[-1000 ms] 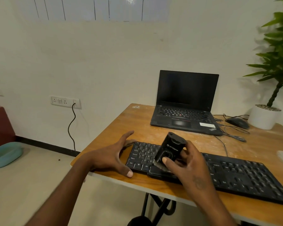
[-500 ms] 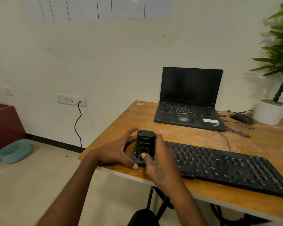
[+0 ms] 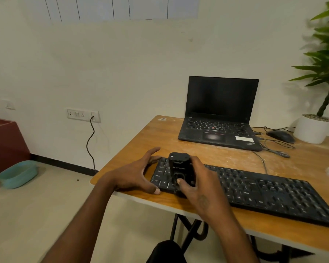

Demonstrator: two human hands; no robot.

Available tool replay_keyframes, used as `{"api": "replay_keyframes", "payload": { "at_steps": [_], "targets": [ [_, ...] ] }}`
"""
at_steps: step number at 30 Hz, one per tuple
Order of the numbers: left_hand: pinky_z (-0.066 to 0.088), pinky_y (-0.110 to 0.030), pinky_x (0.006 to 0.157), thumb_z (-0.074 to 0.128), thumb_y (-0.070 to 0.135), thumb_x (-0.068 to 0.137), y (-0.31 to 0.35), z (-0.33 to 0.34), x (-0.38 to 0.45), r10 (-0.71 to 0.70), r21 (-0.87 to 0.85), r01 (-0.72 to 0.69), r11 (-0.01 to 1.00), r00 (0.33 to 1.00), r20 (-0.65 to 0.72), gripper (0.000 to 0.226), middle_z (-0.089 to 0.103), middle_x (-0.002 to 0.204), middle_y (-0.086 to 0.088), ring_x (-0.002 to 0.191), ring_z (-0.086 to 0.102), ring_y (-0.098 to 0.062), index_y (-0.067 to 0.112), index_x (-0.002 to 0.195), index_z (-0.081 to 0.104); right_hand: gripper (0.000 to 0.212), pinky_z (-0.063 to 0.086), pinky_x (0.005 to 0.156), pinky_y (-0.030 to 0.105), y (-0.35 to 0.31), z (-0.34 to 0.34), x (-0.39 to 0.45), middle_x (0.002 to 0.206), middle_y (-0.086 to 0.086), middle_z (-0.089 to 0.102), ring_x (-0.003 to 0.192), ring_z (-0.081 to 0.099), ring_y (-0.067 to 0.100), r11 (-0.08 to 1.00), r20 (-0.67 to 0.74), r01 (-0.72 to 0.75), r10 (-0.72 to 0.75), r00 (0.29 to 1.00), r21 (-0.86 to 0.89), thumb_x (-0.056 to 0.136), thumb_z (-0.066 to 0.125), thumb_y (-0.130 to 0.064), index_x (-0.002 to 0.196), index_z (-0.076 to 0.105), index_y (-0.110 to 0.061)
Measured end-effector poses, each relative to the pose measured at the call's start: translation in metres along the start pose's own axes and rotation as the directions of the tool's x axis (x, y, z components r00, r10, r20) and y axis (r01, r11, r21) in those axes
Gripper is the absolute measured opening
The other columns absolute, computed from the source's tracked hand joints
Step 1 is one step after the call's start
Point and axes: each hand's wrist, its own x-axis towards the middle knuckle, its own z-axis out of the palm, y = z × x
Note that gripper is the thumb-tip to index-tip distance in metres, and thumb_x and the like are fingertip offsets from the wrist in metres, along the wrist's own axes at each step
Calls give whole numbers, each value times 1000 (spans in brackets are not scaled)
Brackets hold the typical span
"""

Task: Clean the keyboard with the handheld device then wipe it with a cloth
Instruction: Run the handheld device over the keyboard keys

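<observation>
With your right hand [image 3: 199, 188] wrapped around the cleaner [image 3: 180, 168] at the keyboard's [image 3: 264, 188] left end on the table [image 3: 179, 141] and your spread left hand [image 3: 135, 175] bracing that end, sweep slowly rightward, row by row.

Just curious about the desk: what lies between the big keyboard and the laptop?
In the head view, only bare, dusty tabletop lies between the keyboard and the laptop; the mouse's cable crosses its right part.
</observation>
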Motion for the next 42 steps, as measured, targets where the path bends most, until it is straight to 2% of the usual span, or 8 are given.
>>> {"api": "replay_keyframes", "payload": {
  "at_steps": [4,8,16,21,25,31,38,42],
  "targets": [
    [34,-32,119,95,31,69,0,3,-1,1,8,-1,1000,1000,-29,132,38,157,16,142,39,-5,58,154,-3,48,45,72,6,-23,40,8,115,-18,52,96,53,-5,998,13,61,-61,998,5,99,59,-15,137,38,-35],
    [32,-21,115,94,23,71,-3,4,0,10,24,-9,1000,999,-36,133,41,151,22,137,40,5,52,157,-4,55,53,89,26,-31,60,6,121,-6,52,108,55,10,1000,16,25,-25,1000,1,94,56,0,135,33,-30],
    [43,-21,107,94,35,70,-5,-1,3,6,13,-6,1000,1000,9,127,30,160,17,137,44,-10,61,152,1,64,42,55,9,-8,17,-4,104,-14,46,84,50,-1,985,-122,-161,154,981,-56,87,65,5,131,32,-28],
    [40,-32,116,94,37,70,-2,2,1,-1,37,2,999,1000,-30,122,37,155,18,137,42,-4,56,153,7,72,58,77,25,-28,44,7,115,-6,51,103,56,9,993,-64,-111,113,992,37,83,70,4,136,33,-27],
    [39,0,92,89,26,78,-1,3,1,-8,69,12,998,999,-48,92,44,136,30,114,44,26,55,136,24,68,54,74,19,-34,59,12,112,-7,50,99,55,8,998,-37,-60,62,997,34,84,63,6,135,32,-28],
    [43,-21,107,94,35,70,-4,0,1,-3,5,3,1000,1000,7,125,35,154,21,135,45,-6,58,153,3,62,43,55,12,-11,18,-2,102,-14,50,82,51,-4,989,-58,-145,144,988,-11,87,64,4,128,33,-31],
    [44,-18,103,94,35,70,-3,1,2,-12,6,12,1000,1000,-5,125,36,150,22,133,46,-6,59,152,3,66,50,61,12,-21,24,0,106,-13,52,88,55,2,984,-99,-170,164,981,-54,85,67,2,132,33,-28],
    [41,-10,99,91,34,74,2,4,-1,-7,60,10,998,999,-46,105,40,139,35,123,42,18,55,145,17,67,53,67,22,-32,54,16,106,-6,53,95,57,10,994,-38,-111,112,993,23,83,65,6,130,33,-29]
  ]
}}
